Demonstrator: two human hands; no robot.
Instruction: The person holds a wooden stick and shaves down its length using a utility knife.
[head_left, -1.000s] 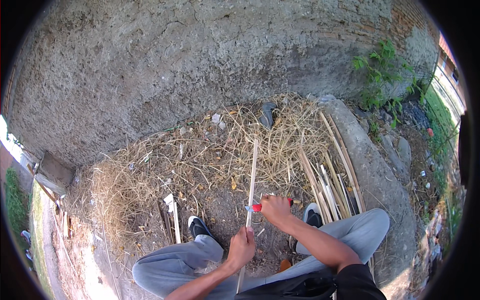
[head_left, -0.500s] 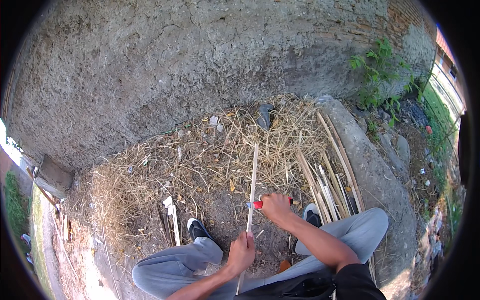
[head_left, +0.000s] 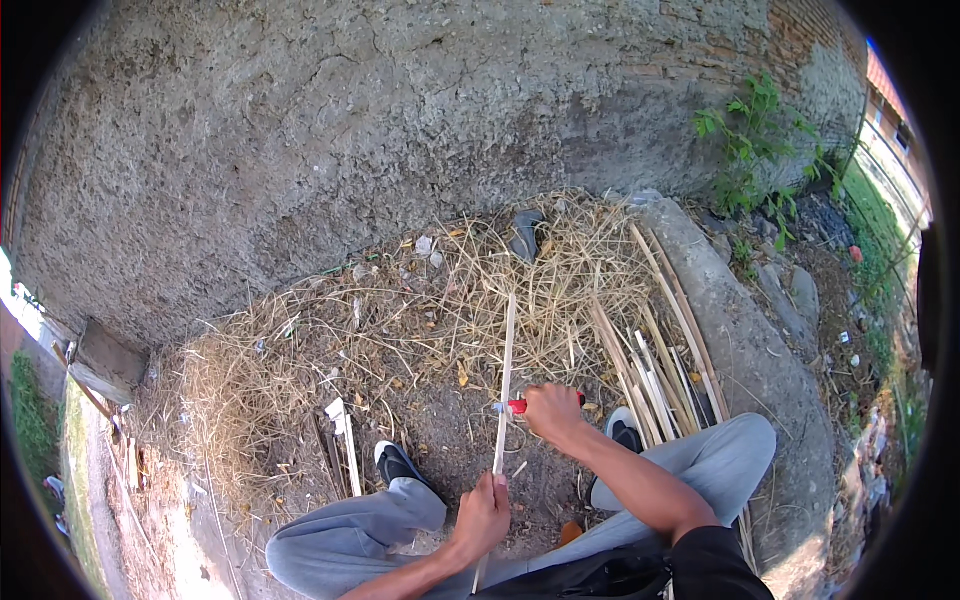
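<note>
I sit on the ground with my knees apart, in grey trousers. My left hand [head_left: 484, 515] grips the near end of a long pale bamboo strip [head_left: 506, 370] that points away from me toward the wall. My right hand [head_left: 552, 410] holds a red-handled knife [head_left: 516, 406] with its blade against the strip's side, about halfway along. Both hands are closed around what they hold. The strip's far end hangs above a heap of dry straw.
A rough grey wall [head_left: 400, 130] rises ahead. Dry straw and shavings [head_left: 400, 330] cover the dirt. Several split bamboo strips [head_left: 660, 360] lie to my right beside a concrete curb [head_left: 750, 350]. Green weeds [head_left: 750, 140] grow at the far right. My black shoes [head_left: 398, 464] rest on the ground.
The view has shifted slightly. My hands keep their hold on the strip and the knife, in almost the same place.
</note>
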